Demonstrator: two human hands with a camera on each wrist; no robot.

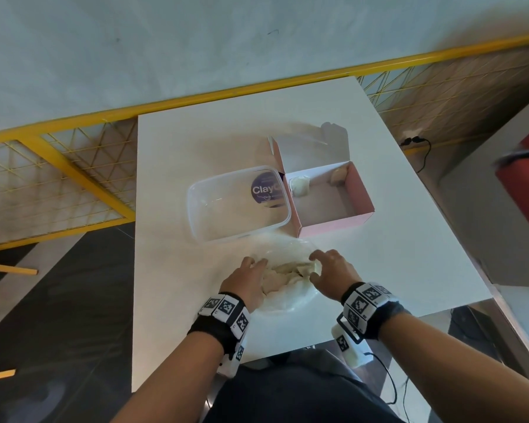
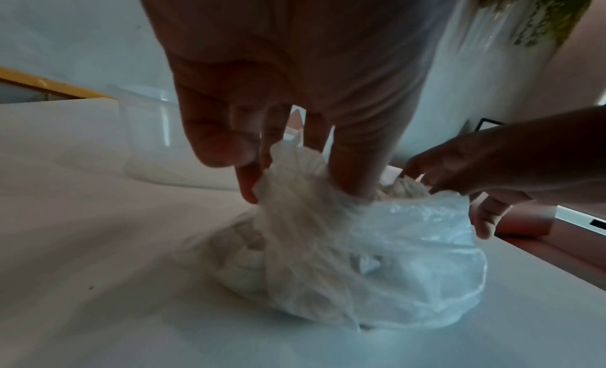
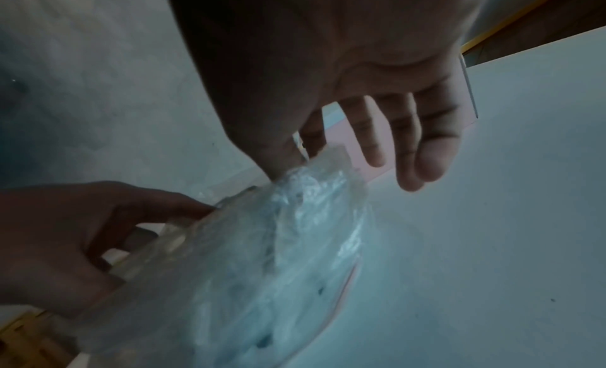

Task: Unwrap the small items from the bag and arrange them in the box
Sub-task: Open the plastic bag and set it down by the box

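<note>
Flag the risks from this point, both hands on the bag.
1. Both hands, left hand and right hand, pull the thin plastic bag apart; it may tear and spill the wrapped items across the table.
2. The clear tub sits close beyond the bag; a jerk forward could knock it.
3. The pink box already holds two small items, which a bump could shift.

Desk: plain white. Box: pale pink outside, white inside the lid. Bag: clear, cloudy plastic over cream-white contents. Container: transparent, bearing a round dark-purple label with white lettering. Railing: yellow with diamond mesh. Wrist bands: black-and-white square markers.
</note>
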